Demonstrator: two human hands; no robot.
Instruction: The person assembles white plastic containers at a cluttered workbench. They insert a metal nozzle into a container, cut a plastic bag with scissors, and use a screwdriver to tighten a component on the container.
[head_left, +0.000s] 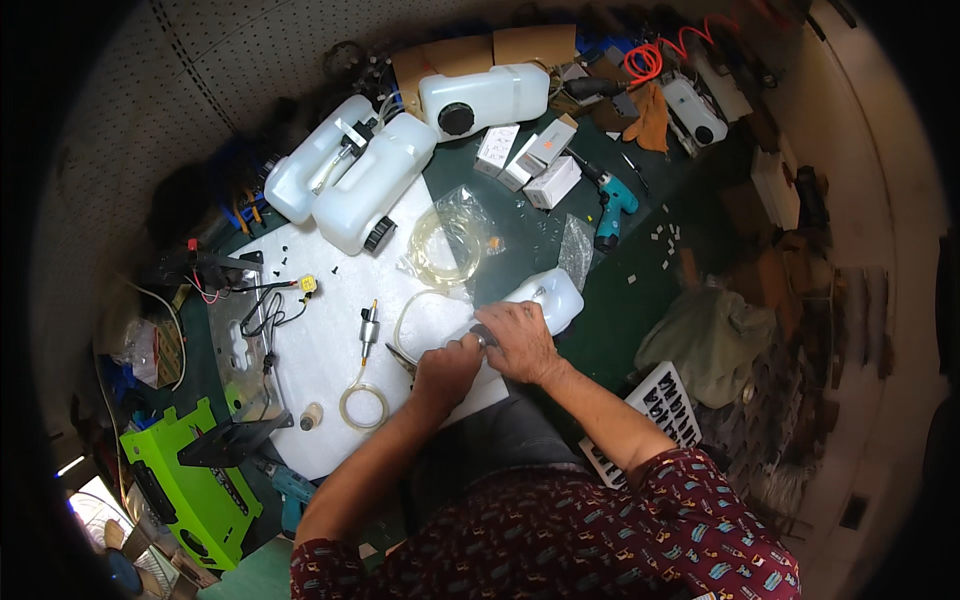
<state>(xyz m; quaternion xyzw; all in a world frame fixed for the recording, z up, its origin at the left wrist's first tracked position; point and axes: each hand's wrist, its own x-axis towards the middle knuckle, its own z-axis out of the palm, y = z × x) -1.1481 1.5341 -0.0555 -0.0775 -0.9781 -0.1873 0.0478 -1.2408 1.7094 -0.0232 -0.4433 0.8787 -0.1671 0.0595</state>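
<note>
A white plastic tank (556, 294) lies on the bench in front of me, partly hidden by my hands. My right hand (522, 340) is closed over a dark cap (484, 335) near the tank's near end. Right against it, my left hand (447, 370) is closed too; what sits in its fingers is hidden. Left of that hand, a slim dark tool (401, 355) points outward, and I cannot tell whether the hand grips it. A clear tube (401, 320) curves by both. Farther left lie a metal cylindrical fitting (369, 331) and a small tube coil (364, 407).
Several white tanks (365, 190) with black caps stand at the back. A bagged tube coil (445, 245), small white boxes (553, 182) and a teal power drill (615, 208) lie beyond my hands. At left are a metal bracket (240, 350), wiring (270, 310) and a green panel (190, 480).
</note>
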